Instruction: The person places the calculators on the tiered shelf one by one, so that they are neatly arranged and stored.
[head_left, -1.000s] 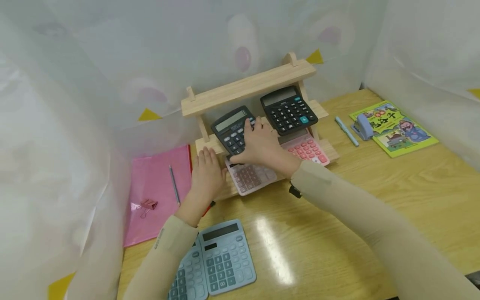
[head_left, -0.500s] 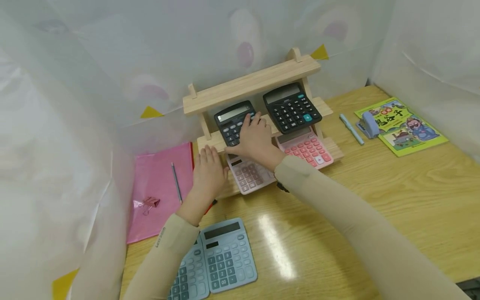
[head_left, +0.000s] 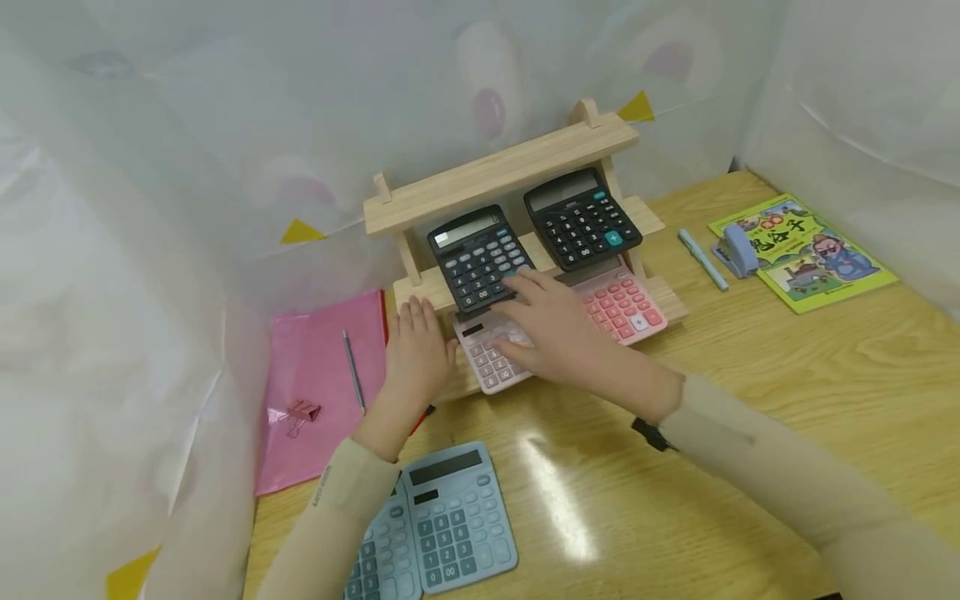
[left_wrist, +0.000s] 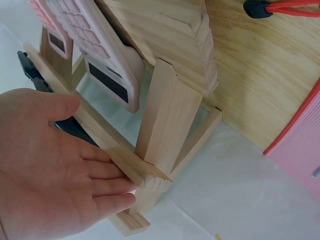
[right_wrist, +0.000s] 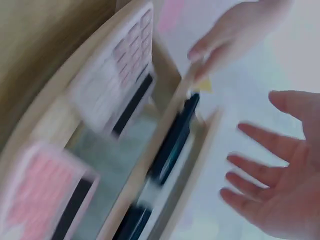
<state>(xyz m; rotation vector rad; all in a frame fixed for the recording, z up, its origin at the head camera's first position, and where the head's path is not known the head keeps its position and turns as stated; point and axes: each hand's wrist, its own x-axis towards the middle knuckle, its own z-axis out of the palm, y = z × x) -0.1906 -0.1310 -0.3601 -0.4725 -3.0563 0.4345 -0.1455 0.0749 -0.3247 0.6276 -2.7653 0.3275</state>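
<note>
My left hand (head_left: pixel 416 354) rests at the left end of the wooden rack's (head_left: pixel 498 173) middle shelf, fingers straight. In the left wrist view, the fingertips of that hand (left_wrist: pixel 60 170) touch the shelf's edge. My right hand (head_left: pixel 558 337), fingers spread and holding nothing, is over the pale pink calculator (head_left: pixel 489 375) on the lower shelf. In the right wrist view, the right hand (right_wrist: pixel 275 175) is apart from the rack. A black calculator (head_left: pixel 476 262) leans on the middle shelf at left, another black calculator (head_left: pixel 581 221) at right. Below that is a brighter pink calculator (head_left: pixel 626 308).
Two blue calculators (head_left: pixel 457 525) lie at the table's front. A pink pouch (head_left: pixel 315 433) at left bears a grey pencil (head_left: pixel 353 371) and a binder clip (head_left: pixel 303 410). To the right are a light blue pen (head_left: pixel 702 260), a stapler (head_left: pixel 738 250) and a comic book (head_left: pixel 806 271).
My right hand has come off the left black calculator and moved down and right, over the pale pink one. That black calculator stands slightly further back. My left hand stays put.
</note>
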